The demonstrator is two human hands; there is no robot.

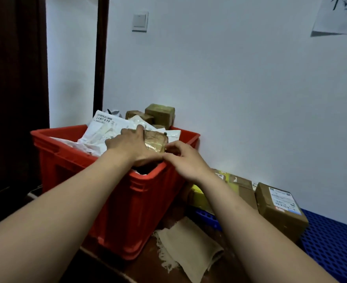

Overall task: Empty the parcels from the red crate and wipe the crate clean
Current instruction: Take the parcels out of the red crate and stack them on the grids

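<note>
Red crate point(115, 197), moulded plastic with ribbed walls, stands on a dark brown floor against a pale wall, heaped above its rim with parcels. The person's left hand point(131, 146) curls over a small brown parcel point(155, 140) wrapped in glossy tape, at the near right of the heap. The right hand point(183, 162) meets it from the other side, its grip pinching the parcel's near corner (thumb and forefinger, as far as can be seen). Behind lie crinkled white plastic mailers point(105, 129) and squat cardboard boxes point(160, 114). The emptying step looks barely begun. The next move likely calls for lifting this parcel clear of the rim and setting it down, perhaps on the blue lattice pallet point(332, 242) at right, beside a labelled carton point(280, 207). A frayed beige cloth point(189, 246) lies on the floor beside the crate, handy for wiping.
</note>
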